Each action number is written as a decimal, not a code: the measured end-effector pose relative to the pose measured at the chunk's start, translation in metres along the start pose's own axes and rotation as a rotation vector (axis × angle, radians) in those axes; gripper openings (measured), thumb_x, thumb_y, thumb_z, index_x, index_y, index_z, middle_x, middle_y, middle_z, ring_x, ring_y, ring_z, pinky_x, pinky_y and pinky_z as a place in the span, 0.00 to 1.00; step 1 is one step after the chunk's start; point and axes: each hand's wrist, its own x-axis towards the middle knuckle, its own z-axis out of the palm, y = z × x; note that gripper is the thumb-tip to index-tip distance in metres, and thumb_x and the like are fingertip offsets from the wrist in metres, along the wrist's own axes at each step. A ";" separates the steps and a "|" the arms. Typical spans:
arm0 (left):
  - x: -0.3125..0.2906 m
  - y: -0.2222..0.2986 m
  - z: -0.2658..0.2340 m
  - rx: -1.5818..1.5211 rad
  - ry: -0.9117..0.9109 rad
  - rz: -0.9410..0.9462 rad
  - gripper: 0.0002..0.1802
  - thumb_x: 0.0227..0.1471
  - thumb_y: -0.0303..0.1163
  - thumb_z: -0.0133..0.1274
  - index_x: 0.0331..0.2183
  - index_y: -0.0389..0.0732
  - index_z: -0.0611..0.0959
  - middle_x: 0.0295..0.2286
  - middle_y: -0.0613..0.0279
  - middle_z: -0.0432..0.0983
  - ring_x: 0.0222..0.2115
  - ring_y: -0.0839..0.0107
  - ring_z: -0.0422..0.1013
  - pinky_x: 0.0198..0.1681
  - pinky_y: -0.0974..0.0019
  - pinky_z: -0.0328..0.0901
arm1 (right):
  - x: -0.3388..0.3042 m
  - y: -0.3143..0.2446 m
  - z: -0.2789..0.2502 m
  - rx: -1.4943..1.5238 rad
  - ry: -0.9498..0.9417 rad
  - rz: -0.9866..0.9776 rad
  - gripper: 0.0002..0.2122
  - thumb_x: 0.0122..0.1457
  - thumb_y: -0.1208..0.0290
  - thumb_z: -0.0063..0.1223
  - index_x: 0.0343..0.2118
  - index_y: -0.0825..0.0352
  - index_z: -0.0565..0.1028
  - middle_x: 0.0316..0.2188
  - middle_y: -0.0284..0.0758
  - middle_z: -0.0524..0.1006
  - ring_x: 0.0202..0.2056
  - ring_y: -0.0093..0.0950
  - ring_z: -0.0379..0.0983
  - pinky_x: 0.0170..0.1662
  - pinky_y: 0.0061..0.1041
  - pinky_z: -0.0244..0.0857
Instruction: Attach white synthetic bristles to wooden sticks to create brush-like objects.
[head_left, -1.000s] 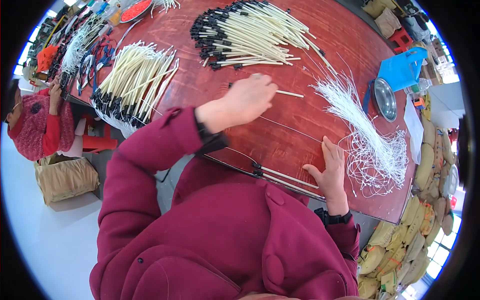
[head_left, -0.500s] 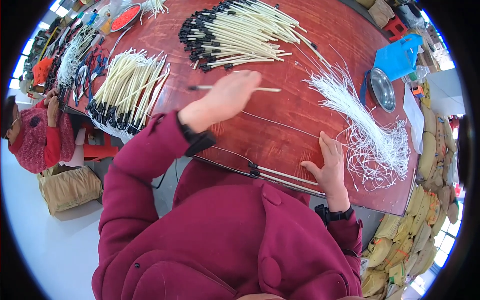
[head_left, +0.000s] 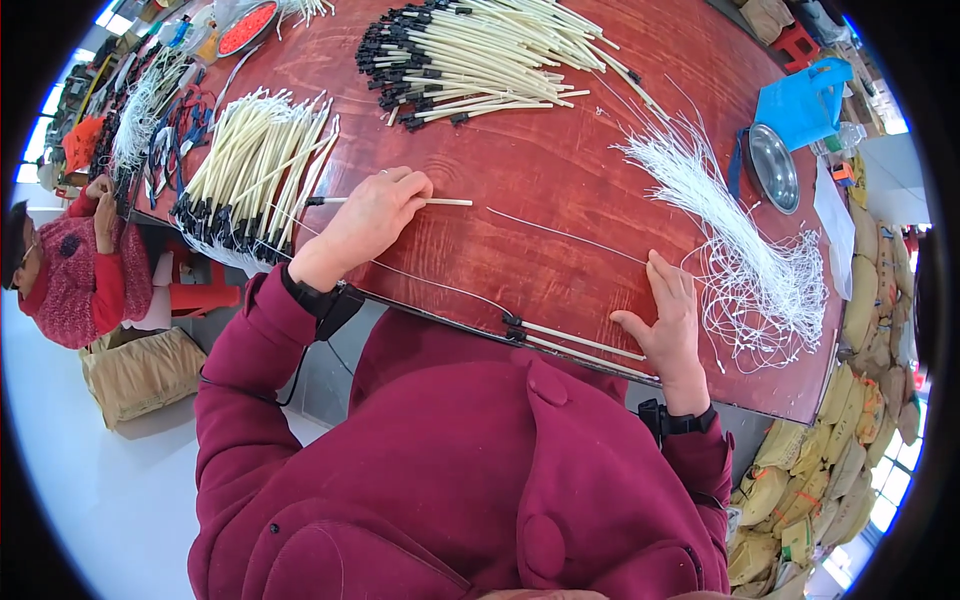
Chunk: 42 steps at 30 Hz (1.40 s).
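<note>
My left hand [head_left: 370, 220] is closed over a cream-coloured stick [head_left: 452, 202] with a black end piece, which lies crosswise just above the table. Beyond its right tip a thin white string [head_left: 565, 234] runs across the red table to the fingertips of my right hand [head_left: 668, 312]. That hand lies flat, thumb and fingers apart. Left of my right thumb, two more such sticks [head_left: 585, 338] lie along the near edge, black ends to the left. Another white string [head_left: 440, 284] runs from near my left wrist to those black ends.
A bundle of sticks [head_left: 255, 165] lies left, a larger heap [head_left: 490, 60] at the far side. White strings [head_left: 750, 260] are piled right, near a metal bowl [head_left: 773, 170] and blue container [head_left: 800, 105]. Another person [head_left: 85, 265] sits left; sacks [head_left: 800, 470] are stacked right.
My left hand has moved left and toward me with the stick, nearer the left bundle. The right hand has stayed nearly in place on the table.
</note>
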 end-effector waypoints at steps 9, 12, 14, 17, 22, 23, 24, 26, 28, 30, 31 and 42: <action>0.010 0.003 0.007 -0.020 -0.018 0.035 0.03 0.59 0.24 0.53 0.37 0.36 0.77 0.32 0.52 0.75 0.35 0.50 0.72 0.39 0.55 0.67 | 0.000 0.000 0.000 -0.004 -0.015 0.021 0.40 0.41 0.58 0.76 0.56 0.78 0.73 0.61 0.45 0.71 0.56 0.45 0.67 0.61 0.40 0.63; 0.011 0.003 0.006 -0.018 -0.022 0.037 0.03 0.59 0.24 0.53 0.37 0.36 0.77 0.32 0.52 0.75 0.35 0.50 0.73 0.39 0.55 0.67 | 0.001 -0.001 -0.001 -0.007 -0.014 0.020 0.40 0.41 0.58 0.76 0.56 0.78 0.73 0.61 0.45 0.71 0.56 0.45 0.67 0.61 0.40 0.63; 0.012 0.004 0.005 -0.012 -0.030 0.035 0.03 0.59 0.23 0.53 0.37 0.37 0.77 0.32 0.53 0.75 0.35 0.49 0.73 0.39 0.55 0.67 | 0.002 -0.002 -0.001 -0.009 -0.013 0.019 0.40 0.41 0.58 0.76 0.56 0.78 0.73 0.61 0.45 0.71 0.56 0.45 0.67 0.61 0.40 0.63; 0.011 0.004 0.008 0.001 -0.010 0.072 0.03 0.58 0.23 0.53 0.37 0.37 0.78 0.31 0.53 0.75 0.35 0.49 0.73 0.39 0.54 0.67 | 0.000 -0.002 -0.001 -0.009 -0.013 0.016 0.40 0.41 0.58 0.76 0.56 0.78 0.73 0.61 0.45 0.71 0.56 0.45 0.67 0.61 0.40 0.62; 0.009 0.006 0.013 0.021 0.001 0.066 0.04 0.57 0.23 0.54 0.37 0.38 0.78 0.32 0.52 0.76 0.37 0.48 0.74 0.40 0.52 0.68 | -0.003 -0.001 -0.003 0.000 -0.021 0.016 0.41 0.40 0.57 0.76 0.55 0.78 0.73 0.61 0.45 0.71 0.56 0.45 0.67 0.61 0.41 0.63; 0.010 0.006 0.014 0.022 0.001 0.064 0.04 0.57 0.23 0.54 0.37 0.38 0.78 0.32 0.52 0.76 0.37 0.48 0.74 0.40 0.52 0.68 | -0.002 0.000 -0.003 0.002 -0.021 0.015 0.41 0.40 0.57 0.76 0.55 0.78 0.73 0.61 0.45 0.71 0.56 0.45 0.67 0.61 0.41 0.63; 0.011 0.006 0.015 0.030 0.001 0.081 0.04 0.57 0.24 0.54 0.36 0.38 0.78 0.32 0.53 0.75 0.37 0.49 0.74 0.40 0.53 0.68 | -0.002 0.001 -0.004 0.002 -0.035 0.016 0.42 0.40 0.56 0.76 0.56 0.78 0.72 0.61 0.45 0.70 0.57 0.45 0.67 0.61 0.41 0.62; 0.014 0.006 0.018 0.047 0.003 0.112 0.04 0.57 0.24 0.53 0.36 0.39 0.77 0.33 0.54 0.75 0.37 0.50 0.74 0.40 0.53 0.68 | -0.001 0.002 -0.004 0.003 -0.065 0.014 0.43 0.41 0.55 0.75 0.58 0.79 0.71 0.63 0.45 0.69 0.58 0.45 0.65 0.62 0.41 0.60; 0.021 0.009 0.029 0.094 -0.004 0.148 0.04 0.56 0.25 0.54 0.36 0.39 0.77 0.33 0.54 0.75 0.38 0.51 0.74 0.40 0.53 0.69 | 0.000 -0.001 -0.004 -0.022 -0.092 0.000 0.45 0.41 0.54 0.74 0.59 0.79 0.69 0.64 0.45 0.67 0.59 0.45 0.64 0.63 0.42 0.59; 0.033 0.017 0.047 0.184 -0.021 0.230 0.05 0.55 0.26 0.54 0.36 0.40 0.77 0.32 0.55 0.74 0.38 0.53 0.74 0.40 0.53 0.69 | 0.000 -0.006 -0.005 -0.079 -0.142 -0.018 0.47 0.43 0.52 0.73 0.62 0.79 0.65 0.67 0.45 0.63 0.61 0.46 0.62 0.65 0.44 0.56; 0.043 0.023 0.057 0.242 -0.012 0.321 0.05 0.54 0.27 0.53 0.36 0.40 0.77 0.32 0.56 0.74 0.38 0.54 0.74 0.40 0.54 0.69 | 0.001 -0.009 -0.006 -0.084 -0.146 -0.027 0.47 0.43 0.52 0.73 0.62 0.79 0.65 0.67 0.45 0.63 0.61 0.46 0.62 0.65 0.44 0.56; 0.074 0.122 0.106 0.350 -0.081 0.448 0.07 0.52 0.34 0.57 0.33 0.42 0.80 0.34 0.60 0.76 0.39 0.59 0.75 0.41 0.54 0.69 | -0.005 -0.019 0.005 0.046 -0.031 -0.040 0.45 0.53 0.50 0.66 0.66 0.76 0.61 0.69 0.50 0.58 0.63 0.50 0.59 0.66 0.47 0.53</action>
